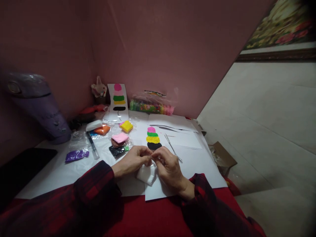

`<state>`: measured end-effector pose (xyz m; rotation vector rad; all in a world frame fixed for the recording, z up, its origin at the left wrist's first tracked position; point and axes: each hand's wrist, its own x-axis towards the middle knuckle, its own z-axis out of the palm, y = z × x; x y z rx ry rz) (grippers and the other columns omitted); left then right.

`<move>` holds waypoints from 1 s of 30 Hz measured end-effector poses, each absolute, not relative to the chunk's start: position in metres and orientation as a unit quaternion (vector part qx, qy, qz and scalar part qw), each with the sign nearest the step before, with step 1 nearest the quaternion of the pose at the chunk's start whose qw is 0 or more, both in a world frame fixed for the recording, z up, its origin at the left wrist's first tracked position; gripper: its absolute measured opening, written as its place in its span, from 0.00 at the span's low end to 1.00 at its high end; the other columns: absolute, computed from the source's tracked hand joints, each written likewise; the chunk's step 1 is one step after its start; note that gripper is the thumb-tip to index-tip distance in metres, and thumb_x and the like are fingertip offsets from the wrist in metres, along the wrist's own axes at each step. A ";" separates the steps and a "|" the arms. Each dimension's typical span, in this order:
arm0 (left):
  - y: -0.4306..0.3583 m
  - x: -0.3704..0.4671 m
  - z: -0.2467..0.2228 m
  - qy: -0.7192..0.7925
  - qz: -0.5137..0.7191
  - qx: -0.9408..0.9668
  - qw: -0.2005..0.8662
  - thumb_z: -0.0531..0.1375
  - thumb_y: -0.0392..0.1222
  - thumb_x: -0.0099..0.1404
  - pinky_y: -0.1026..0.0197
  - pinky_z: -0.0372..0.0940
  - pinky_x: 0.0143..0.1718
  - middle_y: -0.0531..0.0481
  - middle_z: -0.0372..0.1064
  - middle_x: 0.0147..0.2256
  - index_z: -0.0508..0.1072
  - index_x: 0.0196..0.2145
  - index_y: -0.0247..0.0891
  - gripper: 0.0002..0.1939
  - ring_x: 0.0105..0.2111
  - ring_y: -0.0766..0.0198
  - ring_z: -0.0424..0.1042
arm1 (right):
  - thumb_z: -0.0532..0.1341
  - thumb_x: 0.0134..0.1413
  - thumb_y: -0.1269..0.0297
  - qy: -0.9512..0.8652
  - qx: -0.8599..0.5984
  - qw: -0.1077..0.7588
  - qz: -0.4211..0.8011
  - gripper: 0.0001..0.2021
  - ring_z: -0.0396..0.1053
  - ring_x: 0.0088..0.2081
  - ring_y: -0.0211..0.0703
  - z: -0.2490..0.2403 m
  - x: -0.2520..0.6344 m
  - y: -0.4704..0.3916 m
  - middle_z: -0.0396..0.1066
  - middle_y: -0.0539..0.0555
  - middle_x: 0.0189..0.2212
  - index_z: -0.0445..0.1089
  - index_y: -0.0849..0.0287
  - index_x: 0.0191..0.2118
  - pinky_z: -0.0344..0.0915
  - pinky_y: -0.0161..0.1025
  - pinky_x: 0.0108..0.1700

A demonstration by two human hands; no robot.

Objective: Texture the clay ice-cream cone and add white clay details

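Note:
My left hand (138,159) and my right hand (170,166) meet with fingertips pinched together over the white paper. Beneath them is a white packet of what looks like modelling clay (146,174), partly covered by my fingers. Whatever sits between the fingertips is too small to make out, and I cannot tell whether the packet hangs from them. Just beyond the hands, a paper (172,140) bears stacked clay patches: pink, green, yellow and a black patch (154,145) nearest me. To their right lies a slim metal modelling tool (173,147).
On the left are clay packets in yellow (126,126), pink (119,138), orange (102,129), black (117,151) and purple (77,156), plus a pen (92,146). A purple bottle (46,112) stands far left. A patterned sheet (118,102) leans at the back beside a clay pack (151,107).

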<state>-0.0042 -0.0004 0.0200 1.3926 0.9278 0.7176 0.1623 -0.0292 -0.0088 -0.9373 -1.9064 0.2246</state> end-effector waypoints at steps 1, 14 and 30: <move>-0.001 -0.004 0.020 0.404 0.310 0.605 0.612 0.62 0.39 0.49 0.63 0.57 0.30 0.54 0.67 0.22 0.72 0.27 0.34 0.07 0.25 0.67 0.64 | 0.56 0.56 0.78 -0.781 -0.383 0.485 0.091 0.10 0.69 0.33 0.41 -0.008 0.162 -0.029 0.69 0.51 0.30 0.68 0.55 0.35 0.66 0.37 0.33; 0.002 -0.008 0.014 0.396 0.305 0.637 0.587 0.62 0.45 0.52 0.62 0.57 0.31 0.51 0.70 0.23 0.71 0.24 0.35 0.10 0.26 0.66 0.65 | 0.56 0.59 0.78 -0.769 -0.373 0.511 0.089 0.09 0.68 0.32 0.40 -0.007 0.162 -0.029 0.69 0.52 0.30 0.68 0.58 0.35 0.64 0.36 0.33; 0.001 -0.005 0.015 0.424 0.349 0.602 0.579 0.64 0.51 0.48 0.63 0.53 0.27 0.52 0.66 0.23 0.72 0.26 0.33 0.16 0.25 0.67 0.62 | 0.59 0.60 0.71 -0.765 -0.426 0.474 0.088 0.04 0.69 0.30 0.40 -0.009 0.162 -0.028 0.72 0.53 0.31 0.70 0.60 0.40 0.64 0.36 0.31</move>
